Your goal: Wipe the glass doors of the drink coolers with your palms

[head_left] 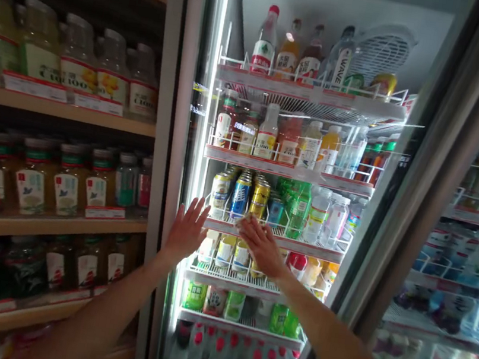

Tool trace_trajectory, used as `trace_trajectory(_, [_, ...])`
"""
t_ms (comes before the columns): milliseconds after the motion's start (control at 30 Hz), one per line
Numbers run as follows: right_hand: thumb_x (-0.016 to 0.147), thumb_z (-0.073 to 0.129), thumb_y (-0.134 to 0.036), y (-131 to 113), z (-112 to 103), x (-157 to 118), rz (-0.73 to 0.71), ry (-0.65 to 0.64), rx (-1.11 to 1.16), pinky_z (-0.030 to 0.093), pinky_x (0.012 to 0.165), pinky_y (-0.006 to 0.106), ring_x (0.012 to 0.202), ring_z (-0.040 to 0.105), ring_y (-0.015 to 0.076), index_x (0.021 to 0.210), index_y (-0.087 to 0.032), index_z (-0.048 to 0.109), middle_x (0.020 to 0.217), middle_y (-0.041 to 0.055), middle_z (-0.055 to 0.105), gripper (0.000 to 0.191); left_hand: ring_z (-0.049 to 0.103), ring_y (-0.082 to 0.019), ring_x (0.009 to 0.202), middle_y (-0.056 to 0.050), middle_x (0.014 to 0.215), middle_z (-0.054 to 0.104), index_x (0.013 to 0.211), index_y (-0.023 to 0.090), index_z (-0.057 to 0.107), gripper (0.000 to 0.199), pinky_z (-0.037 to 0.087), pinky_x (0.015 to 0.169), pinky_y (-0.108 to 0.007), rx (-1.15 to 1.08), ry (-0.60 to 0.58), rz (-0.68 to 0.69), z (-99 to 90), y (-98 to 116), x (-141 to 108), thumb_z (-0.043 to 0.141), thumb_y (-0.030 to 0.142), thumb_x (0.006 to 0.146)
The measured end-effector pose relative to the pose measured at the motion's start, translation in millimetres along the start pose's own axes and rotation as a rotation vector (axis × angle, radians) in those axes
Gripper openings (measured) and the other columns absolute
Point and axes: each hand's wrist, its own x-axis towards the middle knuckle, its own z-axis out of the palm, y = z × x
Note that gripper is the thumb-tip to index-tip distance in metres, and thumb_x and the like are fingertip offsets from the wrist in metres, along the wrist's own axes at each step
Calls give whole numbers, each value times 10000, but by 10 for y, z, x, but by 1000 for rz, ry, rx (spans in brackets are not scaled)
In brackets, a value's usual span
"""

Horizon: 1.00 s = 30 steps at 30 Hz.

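My left hand [187,233] is raised flat with fingers spread, at the lit left edge of a glass-fronted drinks fridge. My right hand [260,244] reaches in from the right, fingers stretched out and pointing left, in front of the middle shelves. A small pale patch shows at its fingertips; I cannot make out what it is. Both palms face the glass door [241,105], which carries faint reflections; whether they touch it is unclear. Behind the hands stand a blue can [240,196], a gold can [260,197] and green bottles [298,209].
Wooden shelves [61,107] of bottled drinks stand at the left, beside the metal fridge frame [164,102]. A thick metal door edge [416,200] slants down the right side, with another stocked fridge [462,285] beyond. Red-capped bottles [217,356] fill the fridge bottom.
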Motion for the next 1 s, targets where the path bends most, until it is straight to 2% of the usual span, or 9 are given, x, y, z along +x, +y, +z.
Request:
trace_trajectory(100, [844,469,-98,71,-53,338,164,84,3,150,1138,503,1443,11,229,1412,-219,363,1534,45,249,591,200,-269,1407,-135,1501,268,1402,157,340,551,203,1125,-526,18,-14,-15,-57,-72,18,418,275,869])
trace_trajectory(167, [846,478,-109,28,-33,459,200,105,0,147,1135,512,1442,3,240,1409,-213,367,1535,54,242,584,199,-265,1407,-138,1496,280,1395,148,350,542,203,1126,-522,28,-9,-12,-93,-98,38,414,279,872])
trace_trajectory(333, [839,468,-64,-336,167,254,-108,7,36,218,1123,452,1441,64,221,1383,-191,399,1529,41,261,563,224,-274,1400,-143,1499,269,1390,149,353,543,221,1115,-533,62,-6,11,-131,-196,12,426,287,870])
trace_trajectory(400, [842,455,-52,-362,173,290,-145,3,36,228,1121,445,1440,73,213,1380,-190,401,1525,37,274,558,228,-275,1399,-143,1498,274,1390,149,351,547,229,1113,-527,72,-8,20,-132,-255,-8,431,284,866])
trace_trajectory(533, [870,454,-101,-219,47,699,75,90,13,180,1131,493,1441,51,234,1390,-206,391,1524,53,274,534,219,-271,1401,-130,1503,277,1402,148,329,551,203,1131,-502,61,7,-8,-135,-349,-31,413,283,874])
trace_trajectory(600, [874,457,-116,-223,31,813,117,95,13,159,1137,501,1441,54,238,1395,-209,385,1526,56,269,534,214,-267,1403,-123,1505,276,1401,146,332,543,186,1139,-491,52,8,-19,-140,-378,-46,399,276,877])
trace_trajectory(800, [856,455,-75,-442,174,575,-183,-9,42,209,1136,446,1436,114,204,1372,-202,415,1516,37,297,533,206,-264,1406,-135,1501,273,1416,159,309,605,186,1133,-513,67,-21,-2,-174,-479,-88,458,265,839])
trace_trajectory(833, [858,457,-83,-410,161,586,-167,2,36,206,1136,450,1436,114,206,1365,-204,424,1512,39,305,522,206,-262,1406,-132,1500,275,1417,165,307,607,189,1131,-512,71,-23,-4,-180,-493,-79,459,266,838])
trace_trajectory(1000, [856,478,-120,-117,-22,761,122,108,-6,150,1129,527,1442,26,252,1387,-180,398,1521,84,273,540,204,-260,1407,-146,1496,280,1404,146,332,557,208,1123,-515,81,-3,6,-186,-465,35,414,288,872])
